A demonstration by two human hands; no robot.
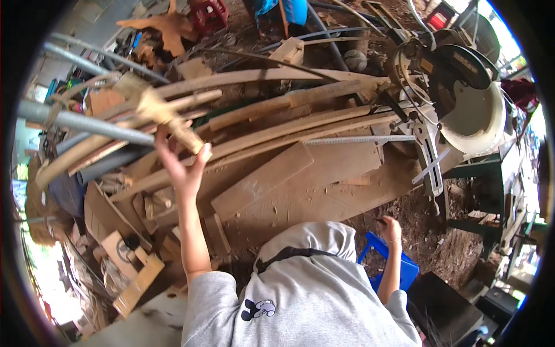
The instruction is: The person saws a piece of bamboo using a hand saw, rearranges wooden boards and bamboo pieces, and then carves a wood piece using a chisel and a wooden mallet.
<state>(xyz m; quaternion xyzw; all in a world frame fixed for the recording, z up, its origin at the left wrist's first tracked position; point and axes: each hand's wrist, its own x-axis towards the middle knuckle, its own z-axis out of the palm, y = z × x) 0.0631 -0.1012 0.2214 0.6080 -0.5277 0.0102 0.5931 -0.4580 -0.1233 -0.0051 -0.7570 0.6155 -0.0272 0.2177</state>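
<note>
At the left, raised over the long wooden strips point(248, 141), my left hand point(182, 165) is closed round the handle of a brush point(176, 128). The brush is pale and wood-coloured; its wide far end points up and left and is smeared by motion. My right hand point(391, 229) hangs lower at the right, above the dirt floor and near a blue plastic stool point(399, 272). Its fingers are curled, with a small dark bit at their tips that I cannot make out. Below the strips lies a flat board point(263, 179) on a dusty brown worktop point(289, 205).
A mitre saw point(462, 87) with a round guard stands at the far right. A metal ruler point(358, 139) lies along the strips. Grey metal pipes point(87, 122) cross in from the left. Wooden offcuts point(139, 272) are piled at lower left, and a red stool point(208, 16) stands far back.
</note>
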